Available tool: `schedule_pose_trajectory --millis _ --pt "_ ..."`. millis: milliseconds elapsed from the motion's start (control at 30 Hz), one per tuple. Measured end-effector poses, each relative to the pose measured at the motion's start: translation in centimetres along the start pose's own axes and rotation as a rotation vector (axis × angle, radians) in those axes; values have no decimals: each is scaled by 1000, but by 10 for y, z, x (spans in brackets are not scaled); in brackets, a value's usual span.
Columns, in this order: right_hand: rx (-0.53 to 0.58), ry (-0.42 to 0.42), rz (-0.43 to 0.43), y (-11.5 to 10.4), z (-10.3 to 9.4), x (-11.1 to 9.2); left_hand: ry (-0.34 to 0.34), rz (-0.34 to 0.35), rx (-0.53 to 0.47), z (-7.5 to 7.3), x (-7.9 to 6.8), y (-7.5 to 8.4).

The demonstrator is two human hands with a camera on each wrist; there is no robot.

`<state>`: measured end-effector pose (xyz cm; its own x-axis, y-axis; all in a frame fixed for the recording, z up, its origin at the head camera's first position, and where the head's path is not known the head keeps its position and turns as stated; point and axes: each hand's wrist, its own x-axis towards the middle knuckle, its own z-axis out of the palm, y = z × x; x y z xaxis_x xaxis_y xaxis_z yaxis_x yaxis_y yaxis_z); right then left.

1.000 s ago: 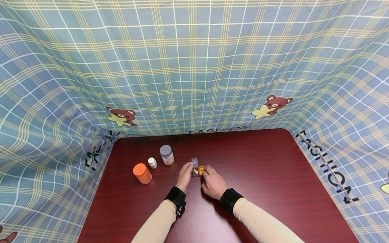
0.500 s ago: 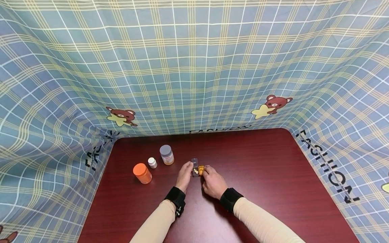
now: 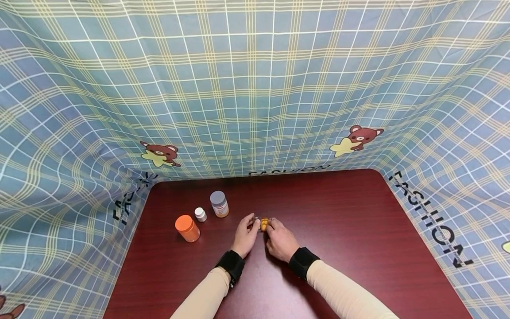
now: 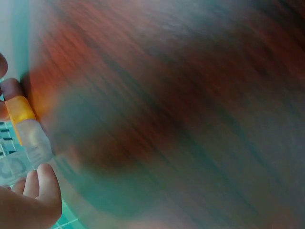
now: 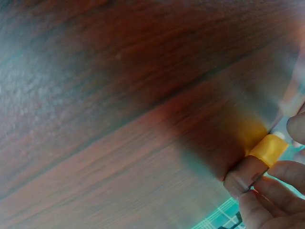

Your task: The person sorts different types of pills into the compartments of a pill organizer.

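A small pill box (image 3: 264,224) lies between both hands on the dark red table. Yellow-orange pills fill its middle compartment (image 4: 21,109). My left hand (image 3: 245,235) pinches the box's left end, its thumb covering the left compartment. In the left wrist view, a clear lid (image 4: 12,168) stands out from that end beside the fingertips (image 4: 47,177). My right hand (image 3: 282,242) grips the right end; in the right wrist view, its fingers (image 5: 269,193) lie against the brownish end compartment (image 5: 245,175). The left compartment's contents are mostly hidden.
Left of the hands stand an orange bottle (image 3: 187,228), a small white bottle (image 3: 201,215) and a jar with a grey lid (image 3: 219,204). A plaid cloth (image 3: 260,88) hangs round the table's back and sides.
My left hand has shifted slightly right, its thumb now over the left compartment. The raised lid has dropped out of sight in the head view. The right hand stays on the pill box.
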<state>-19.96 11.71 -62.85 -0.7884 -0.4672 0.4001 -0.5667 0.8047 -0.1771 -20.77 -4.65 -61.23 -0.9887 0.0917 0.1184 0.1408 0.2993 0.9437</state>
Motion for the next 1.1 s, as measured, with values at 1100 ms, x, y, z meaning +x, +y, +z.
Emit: schedule_pose_trajectory --millis 1100 --pt "5 -9 -21 2 -1 0 -188 308 784 -9 -16 5"
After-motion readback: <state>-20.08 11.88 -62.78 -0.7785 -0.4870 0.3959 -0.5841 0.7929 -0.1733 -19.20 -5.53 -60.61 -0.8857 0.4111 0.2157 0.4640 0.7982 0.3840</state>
